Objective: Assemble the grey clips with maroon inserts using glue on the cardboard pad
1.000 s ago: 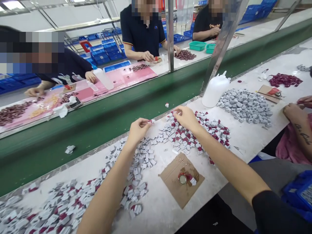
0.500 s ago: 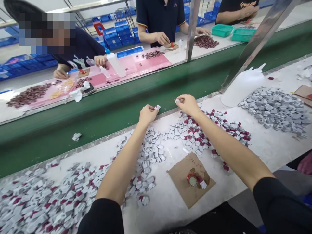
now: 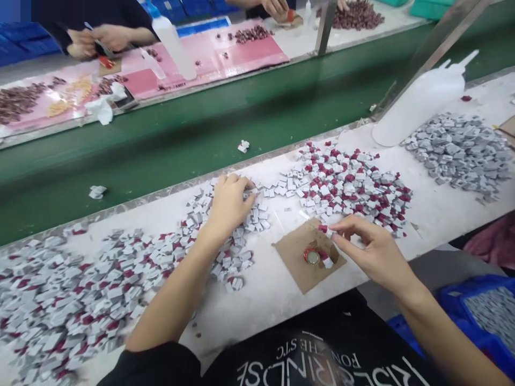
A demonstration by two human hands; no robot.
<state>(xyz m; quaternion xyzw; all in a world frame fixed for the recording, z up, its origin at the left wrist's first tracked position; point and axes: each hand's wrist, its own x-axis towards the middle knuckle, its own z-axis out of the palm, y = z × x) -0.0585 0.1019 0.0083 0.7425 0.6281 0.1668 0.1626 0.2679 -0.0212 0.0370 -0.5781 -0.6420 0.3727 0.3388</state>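
My right hand point(image 3: 368, 249) pinches a small grey-and-maroon plastic piece point(image 3: 323, 229) between thumb and fingertips. It hovers at the right corner of a brown cardboard square point(image 3: 300, 276). On that card lie an upturned red bottle cap point(image 3: 311, 256) and another maroon-and-white piece point(image 3: 326, 260) beside a wet stain. My left hand point(image 3: 231, 201) rests over loose grey pieces point(image 3: 257, 217), thumb and forefinger apart, nothing visible between them; some fingertips are hidden. A mixed pile of grey and maroon pieces point(image 3: 350, 185) sits beyond the card.
A green conveyor belt point(image 3: 169, 150) runs behind the table, carrying a small white clump point(image 3: 243, 146) and another clump point(image 3: 97, 192). At right stand a white bottle point(image 3: 418, 102) and a grey pile point(image 3: 458, 155). Co-workers' hands point(image 3: 100, 40) work across the belt. A metal post point(image 3: 426, 53) slants upward.
Both hands have drawn back from the belt's edge. A small clump from the left hand now lies on the belt. My right hand has come down beside the cardboard with a piece. The view has tilted down.
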